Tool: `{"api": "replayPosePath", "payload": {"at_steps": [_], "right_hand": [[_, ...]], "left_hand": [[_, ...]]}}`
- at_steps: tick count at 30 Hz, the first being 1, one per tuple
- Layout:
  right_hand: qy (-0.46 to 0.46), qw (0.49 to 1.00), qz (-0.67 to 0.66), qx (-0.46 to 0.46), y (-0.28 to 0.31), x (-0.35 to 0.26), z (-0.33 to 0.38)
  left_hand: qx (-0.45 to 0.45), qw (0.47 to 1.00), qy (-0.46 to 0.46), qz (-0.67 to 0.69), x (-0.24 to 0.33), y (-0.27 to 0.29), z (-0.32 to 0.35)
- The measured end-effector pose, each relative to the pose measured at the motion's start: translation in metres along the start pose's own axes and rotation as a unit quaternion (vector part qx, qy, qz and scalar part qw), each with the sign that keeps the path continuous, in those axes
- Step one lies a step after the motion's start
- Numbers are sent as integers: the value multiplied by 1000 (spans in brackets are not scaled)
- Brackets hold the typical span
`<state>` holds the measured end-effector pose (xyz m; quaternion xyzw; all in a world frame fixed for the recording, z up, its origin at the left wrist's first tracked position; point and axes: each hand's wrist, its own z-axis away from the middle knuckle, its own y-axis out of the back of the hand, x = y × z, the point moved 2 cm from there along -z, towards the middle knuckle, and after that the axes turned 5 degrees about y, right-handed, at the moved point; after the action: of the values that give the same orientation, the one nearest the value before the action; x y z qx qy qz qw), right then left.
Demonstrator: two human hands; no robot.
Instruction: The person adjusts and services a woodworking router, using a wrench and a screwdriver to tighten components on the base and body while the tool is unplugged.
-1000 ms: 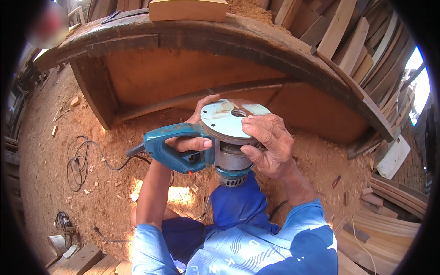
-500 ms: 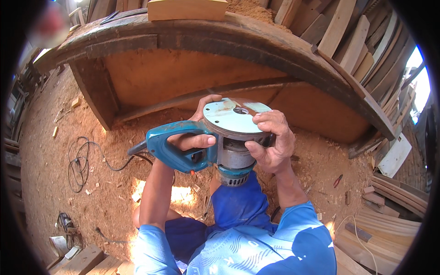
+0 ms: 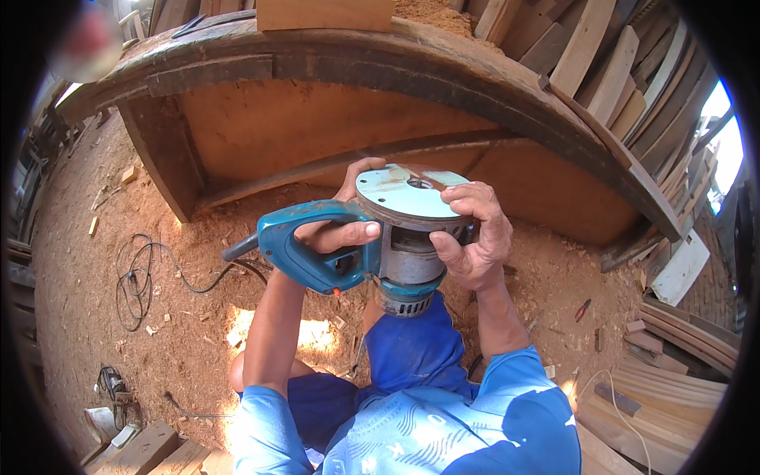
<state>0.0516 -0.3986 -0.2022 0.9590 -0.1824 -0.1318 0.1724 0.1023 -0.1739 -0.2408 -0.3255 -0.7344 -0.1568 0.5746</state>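
A teal and grey router [image 3: 408, 257] is held upside down over my lap, its motor end low and its round pale green base plate [image 3: 388, 188] facing up. Through the teal loop handle reaches my left hand [image 3: 336, 229], thumb along the body and fingers round the far side, gripping the tool. My right hand [image 3: 479, 226] clasps the other side, fingertips on the plate's rim and thumb against the body below it. The plate has a central hole and small screw holes, with a brownish patch near the far edge. A thick black cord leaves the handle's left end.
A wooden workbench [image 3: 340, 83] with a curved-looking edge stands ahead, a wood block [image 3: 324, 14] on top. Coiled black cable [image 3: 138, 289] lies on the sawdust-covered floor at left. Red-handled pliers [image 3: 583, 311] lie at right, near stacked boards [image 3: 657, 412].
The router has shifted slightly right and up with both hands still on it. Its base plate is tilted a little differently.
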Motion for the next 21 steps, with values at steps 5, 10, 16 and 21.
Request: {"api": "replayPosePath", "payload": {"at_steps": [5, 10, 16, 21], "right_hand": [[1, 1000, 1, 4, 0, -1, 0], [3, 1000, 3, 1, 0, -2, 0], [7, 1000, 12, -5, 2, -4, -2], [2, 1000, 1, -8, 3, -5, -3]], "left_hand": [[-5, 1000, -5, -11, -3, 2, -1], [-3, 1000, -19, -18, -4, 2, -1], [3, 1000, 4, -22, 3, -2, 1], [18, 1000, 4, -21, 1, -2, 3]]}}
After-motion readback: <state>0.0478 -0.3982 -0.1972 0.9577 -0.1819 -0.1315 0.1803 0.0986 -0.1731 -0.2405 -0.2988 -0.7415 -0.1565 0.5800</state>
